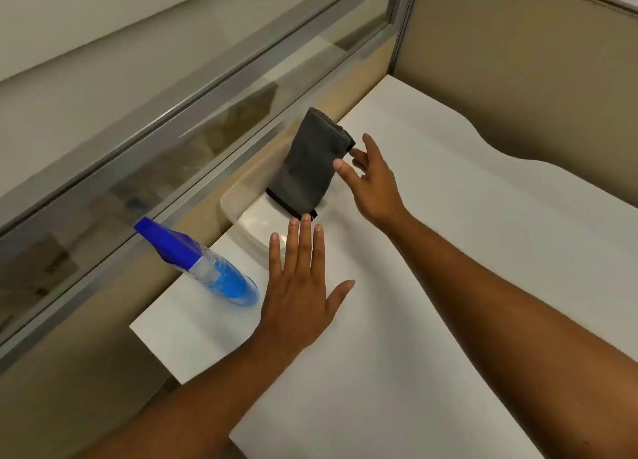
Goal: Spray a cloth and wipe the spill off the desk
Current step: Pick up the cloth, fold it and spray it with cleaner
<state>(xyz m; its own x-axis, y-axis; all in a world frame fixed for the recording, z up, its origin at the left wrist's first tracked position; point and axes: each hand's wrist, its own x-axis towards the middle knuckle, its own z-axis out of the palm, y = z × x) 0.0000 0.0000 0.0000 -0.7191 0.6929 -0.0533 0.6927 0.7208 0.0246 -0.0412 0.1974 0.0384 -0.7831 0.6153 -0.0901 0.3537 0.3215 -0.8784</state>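
A folded dark grey cloth (310, 161) lies draped over a clear plastic container (241, 213) at the back of the white desk (431, 286). My right hand (371, 179) hovers just right of the cloth, fingers spread, fingertips close to its edge and holding nothing. My left hand (300, 286) is flat and open above the desk, just in front of the container. A spray bottle (207, 265) with blue liquid and a blue trigger head stands left of my left hand. No spill shows clearly on the desk.
A glass partition with a metal frame (207, 113) runs along the desk's far left side. A beige cubicle wall (518, 78) closes the back right. The desk's left edge (152, 348) drops off near the bottle.
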